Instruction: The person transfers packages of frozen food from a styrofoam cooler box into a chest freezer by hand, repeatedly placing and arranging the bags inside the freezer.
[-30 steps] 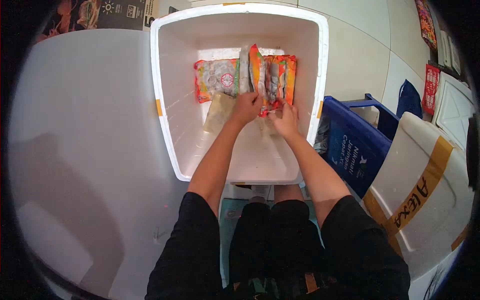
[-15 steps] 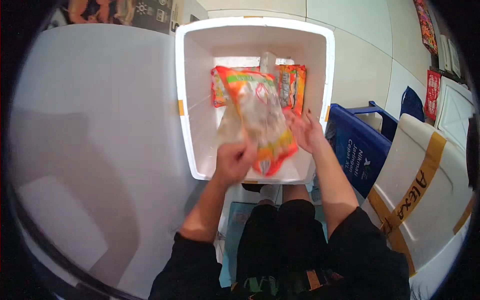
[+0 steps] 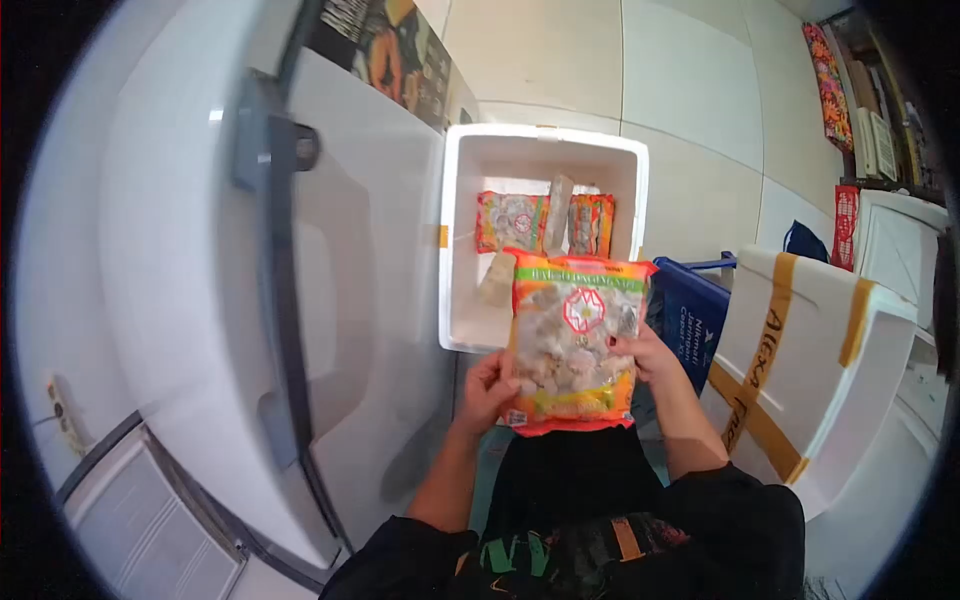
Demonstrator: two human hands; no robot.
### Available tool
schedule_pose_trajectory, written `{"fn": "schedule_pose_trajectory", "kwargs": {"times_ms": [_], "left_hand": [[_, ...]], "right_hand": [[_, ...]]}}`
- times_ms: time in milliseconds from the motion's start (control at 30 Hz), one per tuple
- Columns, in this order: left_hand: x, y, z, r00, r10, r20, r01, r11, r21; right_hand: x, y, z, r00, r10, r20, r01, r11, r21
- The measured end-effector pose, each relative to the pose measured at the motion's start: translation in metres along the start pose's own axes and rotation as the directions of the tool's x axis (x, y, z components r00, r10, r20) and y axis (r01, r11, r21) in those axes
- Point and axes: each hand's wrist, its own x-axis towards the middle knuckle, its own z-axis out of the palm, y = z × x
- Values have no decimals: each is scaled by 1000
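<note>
A clear-fronted bag of frozen meatballs (image 3: 575, 345), with orange edges and a green band, is held up in front of me. My left hand (image 3: 485, 392) pinches its lower left edge. On the right edge, my right hand (image 3: 648, 352) grips it with the thumb on the front. Behind the bag stands a white foam box (image 3: 456, 290), its rim partly covered by the bag. Inside lie another similar bag (image 3: 512, 220), a narrow orange pack (image 3: 592, 225) and a pale, frosty long piece (image 3: 559, 215) between them.
At my left is a white chest freezer (image 3: 370, 260) with a dark-edged lid. To the right stand a blue container (image 3: 695, 310) and a second foam box (image 3: 790, 370) with brown tape and handwriting. Shelves with goods (image 3: 880, 110) rise at the far right.
The bag has come out of the foam box toward me and now faces me upright. Both hands hold its sides. My view has shifted, showing more of the freezer.
</note>
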Motion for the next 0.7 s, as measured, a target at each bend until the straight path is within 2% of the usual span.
{"fn": "schedule_pose_trajectory", "kwargs": {"times_ms": [33,100,133,167,233,267,300,367,400,433,500,567,600,667,700], "left_hand": [[-6,8,19,1000,18,4,-18,1000,12],[-20,30,60,956,69,-284,-45,995,92],[-31,38,65,967,34,-251,-4,993,119],[-42,47,70,968,57,-246,-23,990,138],[-65,65,85,915,-5,-405,127,953,275],[-70,89,100,946,14,-324,59,975,214],[-76,111,111,945,39,-325,37,973,226],[-93,141,140,975,18,-221,5,995,103],[-98,141,148,942,97,-322,-59,990,125],[-104,146,153,937,118,-330,-81,989,125],[-110,143,152,892,367,-263,-193,837,513],[-115,141,158,925,311,-218,-222,909,353],[-118,140,157,921,310,-235,-224,916,332],[-119,142,153,930,364,-48,-338,900,276],[-122,138,153,925,376,-49,-350,898,267]], "right_hand": [[-12,-6,14,1000,-13,17,13,1000,-6],[-43,-24,51,977,-174,121,191,970,-149],[-57,-33,69,976,-152,155,185,956,-227],[-66,-35,82,970,-167,176,204,953,-225],[-83,-36,105,949,-138,282,220,933,-284],[-92,-42,122,953,-136,271,216,931,-294],[-100,-47,138,945,-142,293,231,926,-298],[-122,-62,162,906,-207,368,325,899,-292],[-128,-70,168,902,-154,404,318,869,-379],[-133,-73,175,895,-145,422,323,863,-388],[-135,-68,180,845,-264,464,442,833,-332],[-141,-66,181,818,-287,499,484,812,-326],[-143,-67,182,830,-260,493,461,817,-346],[-141,-66,179,849,-184,495,417,809,-415],[-142,-63,179,849,-178,498,418,802,-427]]}}
